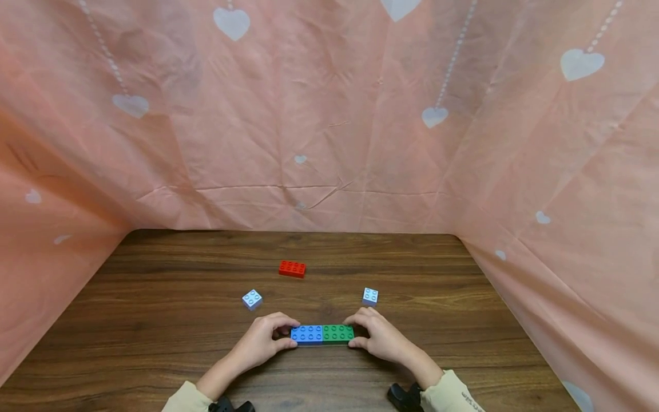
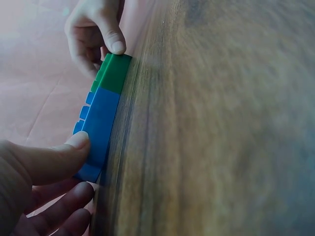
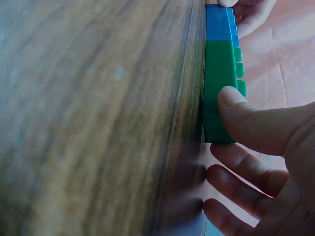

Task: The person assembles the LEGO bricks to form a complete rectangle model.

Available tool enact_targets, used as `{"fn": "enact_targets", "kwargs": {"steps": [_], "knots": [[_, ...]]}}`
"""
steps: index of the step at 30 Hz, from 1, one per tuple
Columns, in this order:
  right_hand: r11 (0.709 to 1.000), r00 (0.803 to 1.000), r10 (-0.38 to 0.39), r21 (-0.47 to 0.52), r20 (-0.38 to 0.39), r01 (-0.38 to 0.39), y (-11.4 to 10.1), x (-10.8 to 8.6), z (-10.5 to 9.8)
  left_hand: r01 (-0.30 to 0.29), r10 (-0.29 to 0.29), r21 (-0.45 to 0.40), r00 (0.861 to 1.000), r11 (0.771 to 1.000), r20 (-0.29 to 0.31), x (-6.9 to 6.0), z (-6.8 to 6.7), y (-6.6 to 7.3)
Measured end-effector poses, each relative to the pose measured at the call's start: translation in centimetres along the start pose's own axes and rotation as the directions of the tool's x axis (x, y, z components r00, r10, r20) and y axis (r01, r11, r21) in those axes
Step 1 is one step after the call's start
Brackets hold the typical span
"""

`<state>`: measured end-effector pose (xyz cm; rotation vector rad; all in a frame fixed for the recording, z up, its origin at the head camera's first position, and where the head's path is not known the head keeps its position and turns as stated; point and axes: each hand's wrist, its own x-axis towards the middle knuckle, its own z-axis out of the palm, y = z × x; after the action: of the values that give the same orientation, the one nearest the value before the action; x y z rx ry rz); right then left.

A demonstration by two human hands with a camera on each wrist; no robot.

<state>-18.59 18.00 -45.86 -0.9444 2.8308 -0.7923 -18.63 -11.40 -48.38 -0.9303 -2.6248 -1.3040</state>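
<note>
A blue brick (image 1: 307, 334) and a green brick (image 1: 338, 333) lie end to end on the wooden table, studs up, their ends touching. My left hand (image 1: 264, 341) pinches the blue brick's outer end between thumb and fingers. At the other end, my right hand (image 1: 380, 337) grips the green brick the same way. In the left wrist view the left thumb presses the near side of the blue brick (image 2: 101, 128). The right wrist view shows the right thumb on the side of the green brick (image 3: 219, 83), its other fingers partly hidden.
Beyond the hands, a red brick (image 1: 292, 269) lies on the table (image 1: 180, 274). A small light-blue brick (image 1: 252, 299) is ahead of the left hand, and another light-blue brick (image 1: 370, 296) just beyond the right. Pink cloth (image 1: 329, 143) with hearts surrounds the table's back and sides.
</note>
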Motion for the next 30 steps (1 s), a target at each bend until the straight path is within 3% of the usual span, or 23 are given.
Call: {"fn": "enact_targets", "kwargs": {"steps": [16, 30], "knots": [[1.000, 1.000, -0.006, 0.021, 0.010, 0.006, 0.1, -0.1, -0.1, 0.049, -0.049, -0.012, 0.998, 0.999, 0.028, 0.0, -0.1, -0.1], [0.998, 1.000, -0.018, 0.054, 0.011, 0.018, -0.5, 0.9, -2.0, 0.067, -0.066, -0.029, 0.997, 0.997, 0.033, -0.1, -0.3, -0.1]]}}
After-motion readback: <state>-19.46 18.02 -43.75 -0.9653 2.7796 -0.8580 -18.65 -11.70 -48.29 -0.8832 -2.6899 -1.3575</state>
